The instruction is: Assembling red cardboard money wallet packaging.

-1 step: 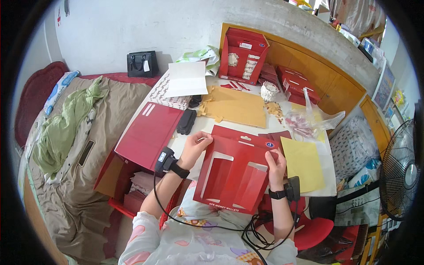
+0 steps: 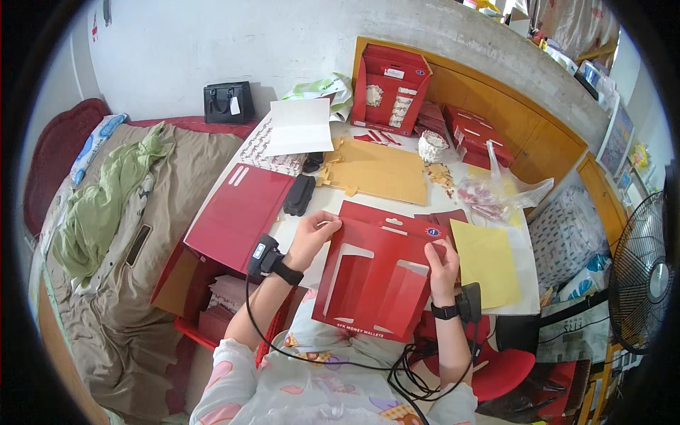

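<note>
Both hands pinch the red card (image 2: pixel 379 280) over the worktop (image 2: pixel 322 202) edge, left hand (image 2: pixel 312 237) at its top-left corner, right hand (image 2: pixel 439 265) on its right edge (cut-out windows facing up); fold best with edges kept square

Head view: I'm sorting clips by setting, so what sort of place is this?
Likely a home room used for craft work: a bed beside a table, a fan, and both hands holding a red card box.

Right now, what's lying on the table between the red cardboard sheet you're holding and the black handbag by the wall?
In the head view, between the red cardboard sheet and the black handbag lie a small black case and a patterned sheet.
</note>
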The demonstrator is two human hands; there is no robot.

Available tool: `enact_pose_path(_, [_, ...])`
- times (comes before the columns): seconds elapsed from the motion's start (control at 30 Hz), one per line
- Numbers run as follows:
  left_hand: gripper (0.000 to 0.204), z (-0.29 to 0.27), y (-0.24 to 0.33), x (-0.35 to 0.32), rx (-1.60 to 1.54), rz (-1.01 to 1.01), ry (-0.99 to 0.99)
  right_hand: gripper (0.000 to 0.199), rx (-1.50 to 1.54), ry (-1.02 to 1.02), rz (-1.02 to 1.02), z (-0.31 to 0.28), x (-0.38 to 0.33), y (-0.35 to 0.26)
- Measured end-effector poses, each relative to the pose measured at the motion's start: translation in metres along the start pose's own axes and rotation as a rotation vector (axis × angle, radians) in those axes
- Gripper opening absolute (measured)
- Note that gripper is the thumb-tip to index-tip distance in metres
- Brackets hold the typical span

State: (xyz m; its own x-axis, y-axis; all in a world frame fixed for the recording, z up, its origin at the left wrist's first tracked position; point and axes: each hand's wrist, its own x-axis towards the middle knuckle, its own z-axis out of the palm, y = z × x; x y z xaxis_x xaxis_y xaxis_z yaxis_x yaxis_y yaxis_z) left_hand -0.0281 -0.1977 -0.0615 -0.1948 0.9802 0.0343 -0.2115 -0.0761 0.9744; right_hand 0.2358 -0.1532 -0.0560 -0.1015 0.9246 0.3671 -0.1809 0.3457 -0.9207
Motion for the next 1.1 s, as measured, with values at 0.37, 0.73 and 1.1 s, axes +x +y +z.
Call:
enact_pose_path(0.37, [0.017,-0.004,-0.006,-0.002,0.403,0.276,-0.018,0.012,-0.184,-0.057,-0.158,-0.004,0.001,-0.001])
enact_pose_path(0.73, [0.015,0.009,-0.008,-0.011,0.273,0.512,0.184,0.009,-0.128,-0.093,-0.193,-0.006,-0.003,-0.003])
enact_pose_path(1.1, [0.005,-0.008,0.002,-0.006,0.038,0.340,-0.131,0.017,0.052,-0.130,-0.117,-0.024,-0.001,0.012])
